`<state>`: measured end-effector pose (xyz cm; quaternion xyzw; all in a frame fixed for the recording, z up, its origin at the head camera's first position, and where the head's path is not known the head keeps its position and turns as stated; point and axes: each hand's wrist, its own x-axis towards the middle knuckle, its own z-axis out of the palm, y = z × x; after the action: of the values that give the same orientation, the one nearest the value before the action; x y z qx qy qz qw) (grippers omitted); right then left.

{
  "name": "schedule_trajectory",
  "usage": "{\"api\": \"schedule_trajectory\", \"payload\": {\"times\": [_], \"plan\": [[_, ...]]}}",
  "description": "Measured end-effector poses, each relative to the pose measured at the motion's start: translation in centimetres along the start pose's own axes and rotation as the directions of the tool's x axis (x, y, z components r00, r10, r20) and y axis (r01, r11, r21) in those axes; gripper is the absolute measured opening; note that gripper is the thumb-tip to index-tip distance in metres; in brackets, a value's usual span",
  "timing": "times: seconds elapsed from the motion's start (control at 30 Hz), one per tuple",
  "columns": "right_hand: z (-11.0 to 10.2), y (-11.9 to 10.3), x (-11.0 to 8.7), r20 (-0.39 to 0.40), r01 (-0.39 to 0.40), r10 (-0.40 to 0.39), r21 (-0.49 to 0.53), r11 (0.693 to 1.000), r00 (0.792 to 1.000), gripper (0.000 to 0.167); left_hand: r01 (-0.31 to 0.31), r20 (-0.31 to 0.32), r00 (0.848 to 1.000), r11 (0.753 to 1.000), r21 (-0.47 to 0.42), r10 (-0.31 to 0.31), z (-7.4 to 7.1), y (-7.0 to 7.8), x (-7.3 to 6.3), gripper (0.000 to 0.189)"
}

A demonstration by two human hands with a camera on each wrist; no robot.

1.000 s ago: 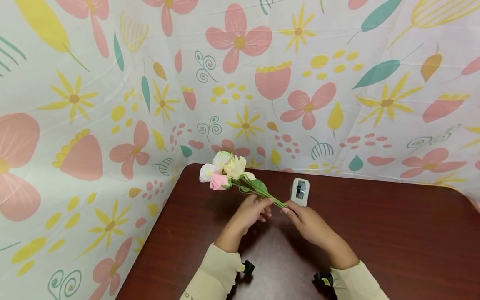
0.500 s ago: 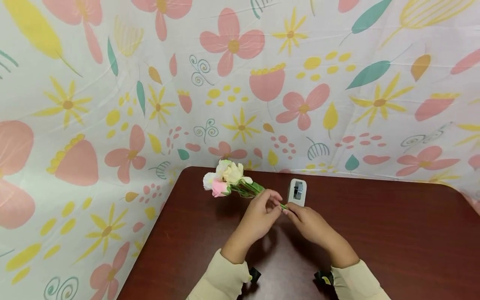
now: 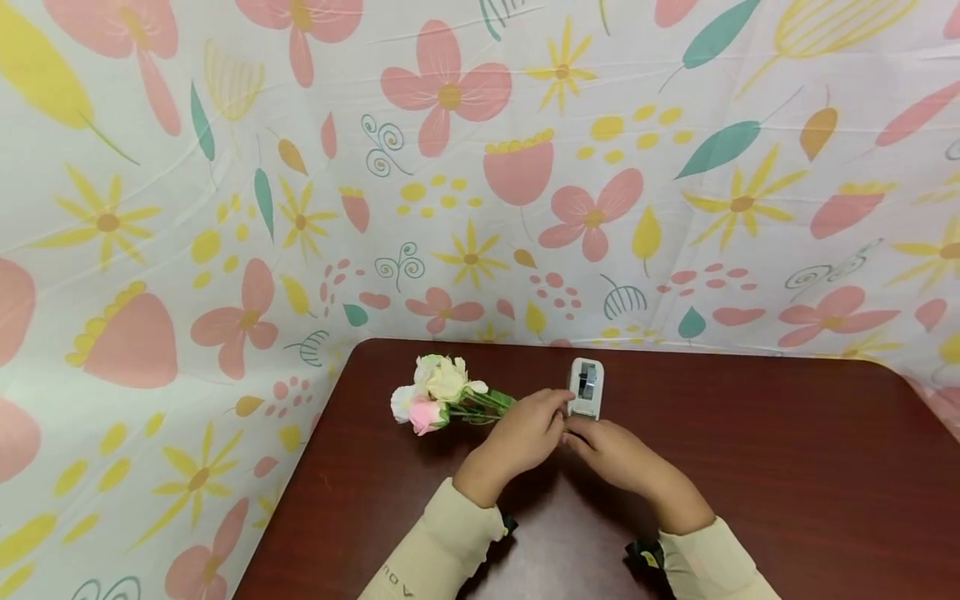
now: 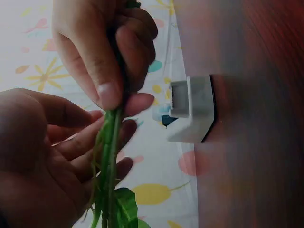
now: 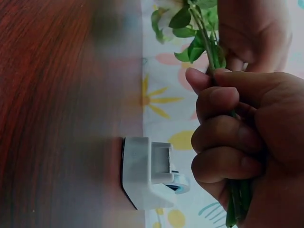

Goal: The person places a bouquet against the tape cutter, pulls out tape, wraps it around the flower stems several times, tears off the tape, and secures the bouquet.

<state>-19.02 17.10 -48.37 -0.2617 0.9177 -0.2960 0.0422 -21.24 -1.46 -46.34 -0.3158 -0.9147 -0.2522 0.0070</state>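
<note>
A small bouquet of flowers [image 3: 447,382] with white, cream and pink heads points left above the table. Its green stems [image 4: 110,161] run down into my right hand [image 3: 618,454], which grips them with curled fingers; the stem ends stick out below that fist in the right wrist view. My left hand [image 3: 523,435] is beside the right one. In the left wrist view its fingers [image 4: 80,142] extend behind the stems, loosely bent rather than wrapped round them. Just beyond both hands stands a white tape dispenser [image 3: 587,385], its toothed edge visible in the left wrist view.
Everything is over a dark red-brown table [image 3: 750,450] with rounded corners. A flower-printed cloth [image 3: 675,208] hangs behind the table and along its left side. Both wrists carry black straps next to beige sleeves [image 3: 450,542].
My left hand has moved right along the stems, close to the right hand. The flower heads have dropped lower. My right hand keeps its grip, nearly in place.
</note>
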Motion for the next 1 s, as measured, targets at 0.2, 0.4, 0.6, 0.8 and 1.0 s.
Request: {"api": "schedule_trajectory", "payload": {"times": [0.2, 0.4, 0.6, 0.8, 1.0], "plan": [[-0.3, 0.1, 0.0, 0.019, -0.005, 0.005, 0.012, 1.000, 1.000, 0.018, 0.031, 0.107, 0.993, 0.979, 0.203, -0.054, 0.4, -0.4, -0.2, 0.027], [-0.5, 0.4, 0.0, 0.078, -0.032, 0.026, 0.076, 0.997, 0.997, 0.020, 0.034, 0.200, 0.978, 0.992, 0.124, -0.059, 0.2, -1.0, -0.4, 0.028], [-0.3, 0.9, -0.1, 0.082, -0.041, 0.032, 0.106, 0.994, 0.996, 0.024, 0.012, 0.295, 0.955, 1.000, -0.001, -0.011, -1.1, -1.5, -0.7, 0.026], [-0.4, 1.2, -0.1, 0.049, -0.043, 0.037, 0.121, 0.992, 0.998, 0.026, -0.008, 0.322, 0.947, 1.000, 0.009, 0.005, -1.5, -1.7, -0.9, 0.023], [-0.8, 1.4, -0.2, 0.036, -0.058, 0.053, 0.156, 0.986, 0.998, 0.031, 0.011, 0.347, 0.938, 0.998, -0.054, 0.008, -1.6, -1.8, -0.8, 0.022]]}}
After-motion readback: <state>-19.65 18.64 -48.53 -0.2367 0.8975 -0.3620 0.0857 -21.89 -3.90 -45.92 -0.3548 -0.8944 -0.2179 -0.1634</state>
